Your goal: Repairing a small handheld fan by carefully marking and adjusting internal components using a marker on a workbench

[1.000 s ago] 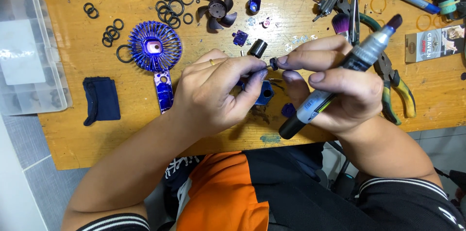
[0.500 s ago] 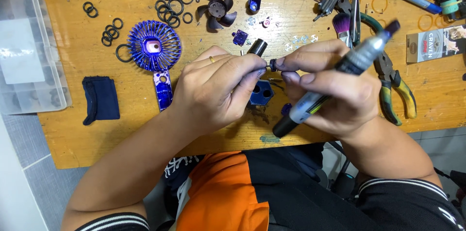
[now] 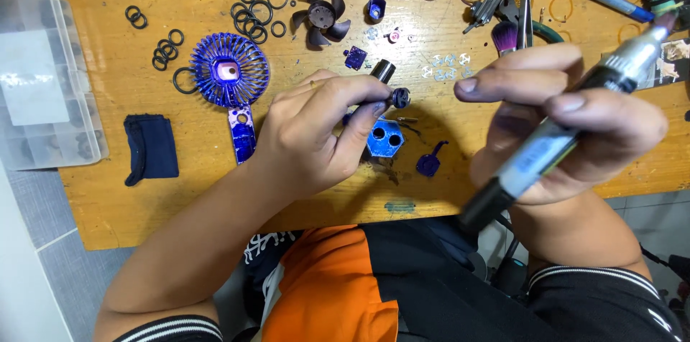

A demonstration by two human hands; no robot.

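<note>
At frame centre the left hand (image 3: 316,133) pinches a small dark cylindrical part (image 3: 392,94) at its fingertips, while the right hand (image 3: 568,126) grips a grey-and-black marker pen (image 3: 560,137), forefinger and thumb free.

A hobby repair bench: a scarred wooden table (image 3: 108,198) strewn with rubber rings (image 3: 253,8), pliers (image 3: 503,8) and a parts box (image 3: 43,83).
</note>
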